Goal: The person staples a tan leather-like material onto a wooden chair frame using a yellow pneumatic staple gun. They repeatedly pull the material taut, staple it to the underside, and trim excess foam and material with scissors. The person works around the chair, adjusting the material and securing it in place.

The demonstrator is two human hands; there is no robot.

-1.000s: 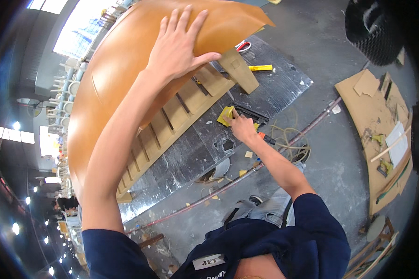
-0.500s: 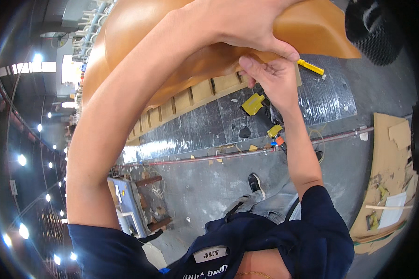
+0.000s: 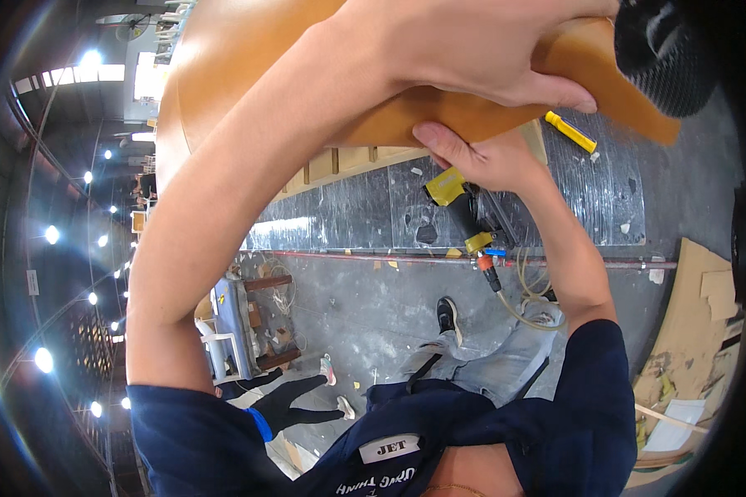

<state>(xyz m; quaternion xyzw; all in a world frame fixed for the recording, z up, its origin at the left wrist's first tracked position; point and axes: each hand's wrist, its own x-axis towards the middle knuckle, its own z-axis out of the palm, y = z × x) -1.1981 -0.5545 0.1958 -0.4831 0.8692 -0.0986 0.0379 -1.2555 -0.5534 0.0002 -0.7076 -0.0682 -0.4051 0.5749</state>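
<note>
A tan leather-like sheet (image 3: 249, 50) drapes over a pale wooden frame (image 3: 340, 166). My left hand (image 3: 472, 50) reaches across from the left and lies on top of the sheet. Its thumb and a finger are spread apart on the surface; the other fingertips pass beyond the upper edge. My right hand (image 3: 501, 157) pinches the sheet's near edge, thumb on top and fingers hidden beneath. Just below it lies a yellow and black air-powered tool (image 3: 464, 211) with a hose attached. Right of the hands lies a yellow-handled tool (image 3: 570, 131).
The frame rests on a dark, plastic-covered surface (image 3: 373, 215) with a reddish pipe-like edge (image 3: 356, 255). Cardboard (image 3: 688, 306) leans at the right. A black mesh object (image 3: 667, 58) is at upper right. Another person's legs (image 3: 294, 406) show at lower left.
My right hand has moved from near the left thumb down onto the sheet's near edge. The left hand has slid right, and the sheet hangs further over the frame.
</note>
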